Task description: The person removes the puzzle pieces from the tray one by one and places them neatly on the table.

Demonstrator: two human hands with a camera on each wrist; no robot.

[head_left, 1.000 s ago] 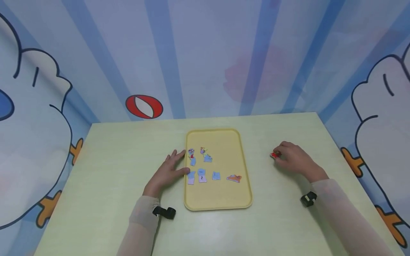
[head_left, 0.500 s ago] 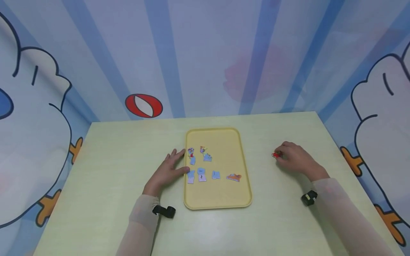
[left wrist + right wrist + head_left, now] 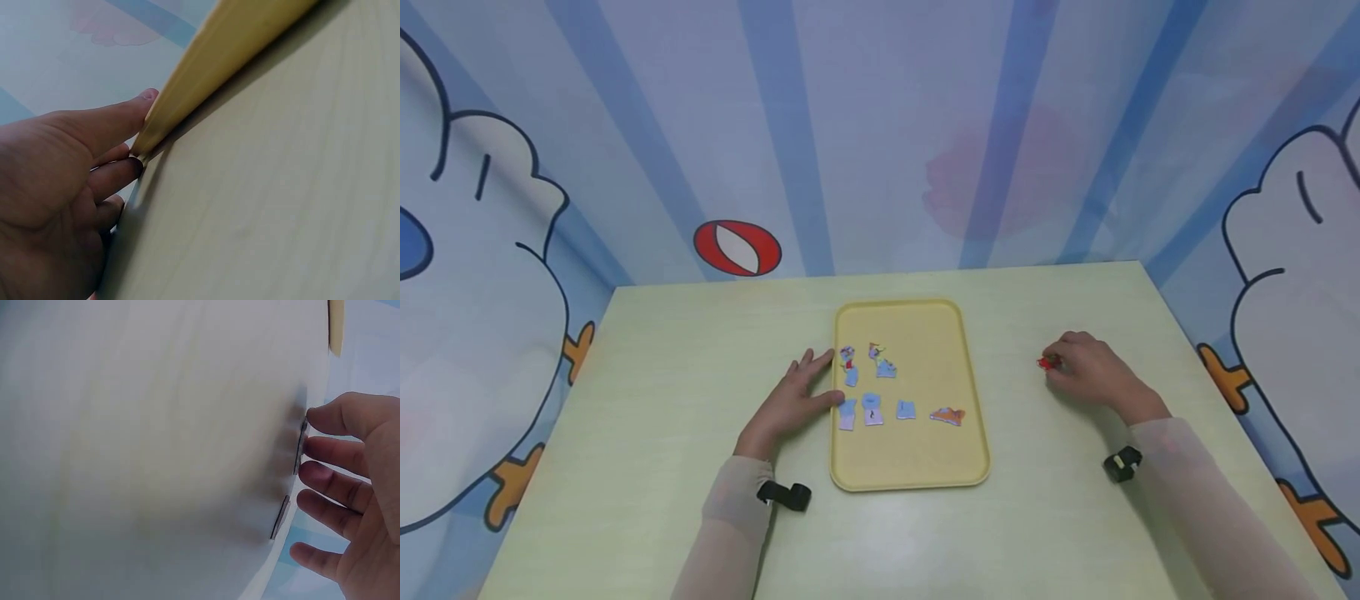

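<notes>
In the head view, my left hand (image 3: 786,408) lies at the left side of a yellow tray (image 3: 910,467), its fingers spread. Thumb and fingertips touch the rim, as the left wrist view shows beside the tray wall (image 3: 206,69). Several flat, colourful puzzle pieces lie in the tray, among them an orange piece (image 3: 948,416) and a blue piece (image 3: 906,410). Right of the tray, my right hand (image 3: 1090,373) pinches a small red puzzle piece (image 3: 1044,363) at the table; fingers partly hide it. The right wrist view shows a second thin piece (image 3: 280,519) below the fingers.
The pale table (image 3: 700,333) runs back to a blue striped wall sheet (image 3: 880,150) with a printed red-and-white ball (image 3: 737,248). Cartoon-printed panels (image 3: 1292,275) stand at both sides. A black wrist strap (image 3: 1122,465) sits on my right wrist.
My right hand has slid very slightly to the right with the red puzzle piece. My left hand stays on the tray rim, and the pieces in the tray look unmoved.
</notes>
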